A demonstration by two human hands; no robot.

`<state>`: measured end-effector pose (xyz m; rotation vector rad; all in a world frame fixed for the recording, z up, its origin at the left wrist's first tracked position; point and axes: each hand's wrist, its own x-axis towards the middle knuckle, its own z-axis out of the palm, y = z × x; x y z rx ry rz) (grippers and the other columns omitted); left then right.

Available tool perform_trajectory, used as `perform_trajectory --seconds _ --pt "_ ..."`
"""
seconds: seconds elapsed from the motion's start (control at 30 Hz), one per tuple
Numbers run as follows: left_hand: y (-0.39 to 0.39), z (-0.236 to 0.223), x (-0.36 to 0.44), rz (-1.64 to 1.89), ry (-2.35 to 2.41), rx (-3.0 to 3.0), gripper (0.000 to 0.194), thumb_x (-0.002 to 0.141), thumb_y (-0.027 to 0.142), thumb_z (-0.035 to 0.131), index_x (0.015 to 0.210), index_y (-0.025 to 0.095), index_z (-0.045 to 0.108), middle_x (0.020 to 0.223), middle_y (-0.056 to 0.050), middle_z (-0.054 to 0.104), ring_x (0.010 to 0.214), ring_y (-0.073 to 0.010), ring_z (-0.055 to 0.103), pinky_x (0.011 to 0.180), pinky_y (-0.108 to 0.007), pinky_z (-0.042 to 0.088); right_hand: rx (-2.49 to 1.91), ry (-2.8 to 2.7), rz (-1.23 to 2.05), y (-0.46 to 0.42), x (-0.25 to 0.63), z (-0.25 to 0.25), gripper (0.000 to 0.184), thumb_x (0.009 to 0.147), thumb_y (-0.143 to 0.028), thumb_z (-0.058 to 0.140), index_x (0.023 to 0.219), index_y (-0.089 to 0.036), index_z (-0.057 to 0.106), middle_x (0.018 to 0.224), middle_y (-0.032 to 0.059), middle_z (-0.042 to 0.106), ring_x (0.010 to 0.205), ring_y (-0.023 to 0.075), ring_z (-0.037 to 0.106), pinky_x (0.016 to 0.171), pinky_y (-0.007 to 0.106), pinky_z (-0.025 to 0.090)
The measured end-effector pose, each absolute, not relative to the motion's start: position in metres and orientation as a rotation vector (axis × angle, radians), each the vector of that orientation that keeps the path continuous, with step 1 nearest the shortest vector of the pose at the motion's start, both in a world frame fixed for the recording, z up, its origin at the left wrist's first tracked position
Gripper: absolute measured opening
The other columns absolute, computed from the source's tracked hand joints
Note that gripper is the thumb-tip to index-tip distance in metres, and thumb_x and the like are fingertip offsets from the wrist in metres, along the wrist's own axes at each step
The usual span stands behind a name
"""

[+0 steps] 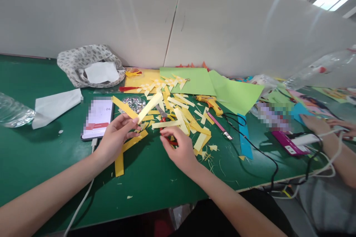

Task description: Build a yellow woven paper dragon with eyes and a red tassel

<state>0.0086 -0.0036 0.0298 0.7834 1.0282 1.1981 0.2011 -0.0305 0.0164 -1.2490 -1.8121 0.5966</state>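
My left hand (pixel 118 135) is closed around yellow paper strips (pixel 133 113), a pale one sticking up to the right and darker ones crossing under the palm. My right hand (pixel 179 148) hovers over a heap of yellow strips (pixel 180 118), its fingers curled and pinching at one pale strip's end (pixel 164 124). Scissors with red handles (pixel 164 116) lie in the heap, partly under my right hand.
A phone (pixel 97 117) with a white cable lies left of my hand. A dish of sequins (pixel 135 103), a yellow glue gun (pixel 211 103), green paper sheets (pixel 222 89), a pink knife (pixel 221 126) and a cloth bag (pixel 89 63) lie behind. Another person's hands (pixel 322 126) rest at right.
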Motion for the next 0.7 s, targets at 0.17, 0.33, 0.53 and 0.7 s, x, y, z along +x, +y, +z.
perform_trajectory --seconds 0.17,0.33,0.53,0.7 --pt "-0.003 0.03 0.009 1.203 1.018 0.81 0.023 0.071 0.032 0.073 0.079 0.018 0.057 0.073 0.005 0.056 0.072 -0.0079 0.061 0.063 -0.015 0.053 -1.073 -2.431 0.394 -0.036 0.193 0.02 0.046 0.089 -0.041 0.047 0.131 -0.024 0.044 0.134 0.0077 0.051 0.129 0.0243 0.039 0.107 0.049 0.029" --pt "-0.005 0.026 0.01 1.191 1.031 0.851 0.026 0.072 0.034 0.072 0.08 0.018 0.054 0.08 0.002 0.062 0.092 -0.016 0.065 0.07 -0.02 0.054 -1.083 -2.51 0.239 -0.037 0.196 0.025 0.03 0.091 -0.038 0.045 0.109 -0.02 0.061 0.104 0.0064 0.069 0.102 0.021 0.059 0.106 0.049 0.027" --pt "-0.003 0.024 0.01 1.124 1.062 0.846 0.036 0.065 0.036 0.077 0.085 0.02 0.051 0.073 0.002 0.067 0.082 -0.0181 0.069 0.067 -0.023 0.054 -1.022 -2.518 0.28 -0.03 0.21 0.028 0.03 0.088 -0.03 0.052 0.116 -0.023 0.058 0.114 0.0052 0.065 0.109 0.0216 0.056 0.102 0.045 0.034" --pt "-0.004 0.023 0.01 1.072 1.09 0.911 0.035 0.066 0.038 0.076 0.088 0.019 0.055 0.074 0.001 0.069 0.078 -0.0171 0.069 0.067 -0.024 0.054 -0.975 -2.639 0.209 -0.031 0.207 0.026 0.037 0.089 -0.03 0.05 0.125 -0.022 0.052 0.122 0.0055 0.061 0.116 0.0215 0.051 0.103 0.046 0.032"
